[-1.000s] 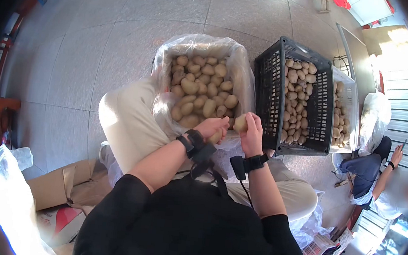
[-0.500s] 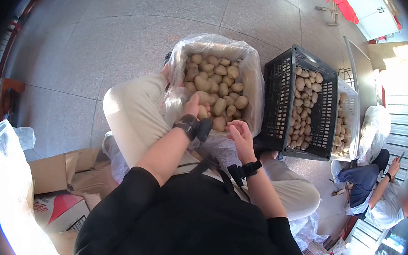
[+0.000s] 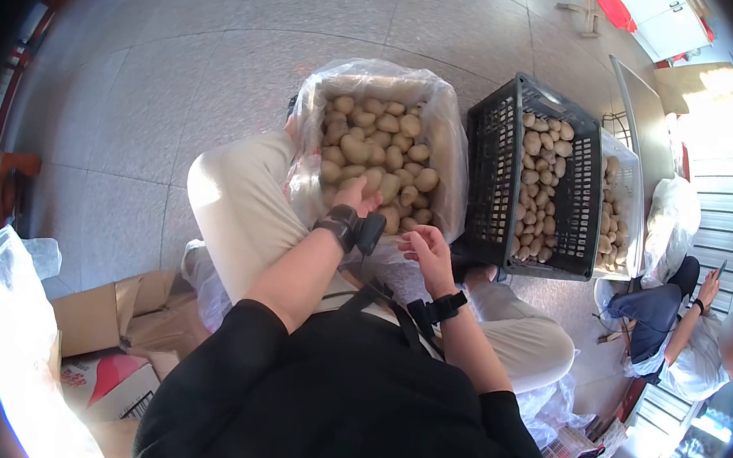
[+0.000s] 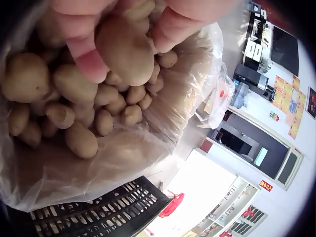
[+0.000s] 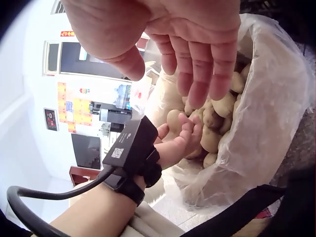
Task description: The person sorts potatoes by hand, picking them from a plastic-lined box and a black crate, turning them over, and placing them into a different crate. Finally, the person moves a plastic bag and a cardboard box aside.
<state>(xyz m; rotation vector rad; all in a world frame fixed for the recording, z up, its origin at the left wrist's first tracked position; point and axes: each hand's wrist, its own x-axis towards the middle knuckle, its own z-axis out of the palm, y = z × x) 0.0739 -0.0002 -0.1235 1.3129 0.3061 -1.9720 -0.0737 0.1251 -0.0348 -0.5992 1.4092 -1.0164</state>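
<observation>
My left hand (image 3: 357, 200) is over the near left part of a box lined with clear plastic (image 3: 447, 162). Its thumb and fingers hold a smooth, pale brown potato (image 4: 127, 52), seen close up in the left wrist view. Beneath lie many loose potatoes (image 3: 377, 153) of mixed sizes. Near the box's front right corner, my right hand (image 3: 427, 253) hovers with nothing in it. The right wrist view shows its fingers (image 5: 200, 69) loosely extended, with the left hand and its potato beyond them.
A black slatted crate (image 3: 491, 179) with potatoes stands right of the box. Behind it is a white crate (image 3: 630, 261) with more potatoes. An opened cardboard carton (image 3: 93, 318) lies at lower left. Another person (image 3: 695, 362) sits at far right.
The right hand held a potato one second ago and is now without one. My left hand has moved from the box's near edge to over the potatoes inside, and has barely shifted since.
</observation>
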